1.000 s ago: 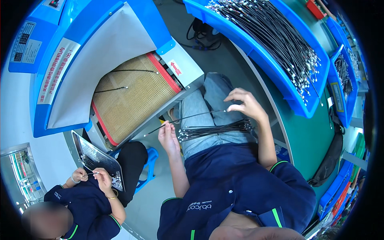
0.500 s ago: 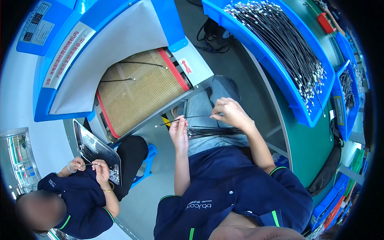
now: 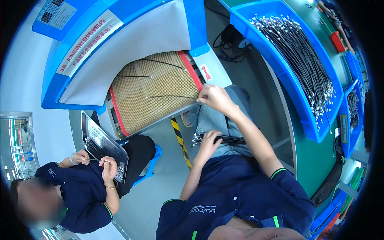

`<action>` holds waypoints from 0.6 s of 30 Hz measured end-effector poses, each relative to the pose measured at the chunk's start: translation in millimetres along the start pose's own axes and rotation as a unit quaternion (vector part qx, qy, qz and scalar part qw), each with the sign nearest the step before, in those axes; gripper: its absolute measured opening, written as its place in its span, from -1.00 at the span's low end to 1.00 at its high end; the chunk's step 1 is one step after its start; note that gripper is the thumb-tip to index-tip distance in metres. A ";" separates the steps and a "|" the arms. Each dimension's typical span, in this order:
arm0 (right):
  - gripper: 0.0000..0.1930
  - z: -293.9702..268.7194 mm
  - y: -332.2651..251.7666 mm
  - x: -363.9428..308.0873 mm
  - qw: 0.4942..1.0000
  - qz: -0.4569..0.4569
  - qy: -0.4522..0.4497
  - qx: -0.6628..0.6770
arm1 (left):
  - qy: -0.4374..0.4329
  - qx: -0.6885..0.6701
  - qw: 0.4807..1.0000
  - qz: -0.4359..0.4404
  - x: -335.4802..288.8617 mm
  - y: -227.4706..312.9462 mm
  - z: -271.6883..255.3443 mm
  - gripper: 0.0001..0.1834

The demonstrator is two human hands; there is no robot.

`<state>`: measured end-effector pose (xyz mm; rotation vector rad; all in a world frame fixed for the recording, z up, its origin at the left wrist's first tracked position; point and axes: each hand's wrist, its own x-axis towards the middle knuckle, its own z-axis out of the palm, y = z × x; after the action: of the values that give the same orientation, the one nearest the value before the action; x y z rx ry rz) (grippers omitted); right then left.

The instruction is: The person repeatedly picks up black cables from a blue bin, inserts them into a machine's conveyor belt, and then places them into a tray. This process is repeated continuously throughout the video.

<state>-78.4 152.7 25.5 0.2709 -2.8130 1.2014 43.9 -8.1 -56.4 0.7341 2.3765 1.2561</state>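
My right hand (image 3: 216, 98) pinches one end of a thin black cable (image 3: 172, 96) at the edge of a tan mesh conveyor belt (image 3: 136, 110). The cable stretches left across the mesh, its small pale connector at the far end. On my lap lies a bundle of black cables (image 3: 232, 139) with light connector ends at the left. My left hand (image 3: 208, 146) rests over that bundle near the connectors, its fingers somewhat apart and touching the cables. Two more black cables, an upper one (image 3: 164, 63) and a left one (image 3: 134, 76), lie on the belt toward the machine opening.
The blue machine (image 3: 196, 28) has a grey-white curtain (image 3: 160, 36) over the belt. At right, a blue bin (image 3: 308, 124) full of black cables stands on a green table (image 3: 308, 160). At left, a seated co-worker handles a thin cable above a metal tray (image 3: 122, 150).
My right hand has moved up to the belt, and the cable now lies across the mesh. My left hand has let go of the cable and moved down to the lap bundle.
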 end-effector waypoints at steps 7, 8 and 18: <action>-0.87 39.3 -3.5 55.2 1.000 0.016 0.003 -0.011 | -0.027 0.069 0.996 0.048 -7.3 -2.4 14.1 -0.69; -0.87 41.8 -4.6 59.6 1.000 0.025 -0.002 -0.012 | -0.026 0.071 0.996 0.049 -7.0 -2.8 14.1 -0.70; -0.84 41.4 -2.0 67.1 0.998 0.052 -0.024 -0.008 | -0.035 0.055 0.997 0.040 1.9 -5.4 8.8 -0.78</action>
<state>-143.7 112.5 7.3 0.1569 -2.9107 1.2072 45.5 -3.8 -65.8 0.8998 2.3952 1.1180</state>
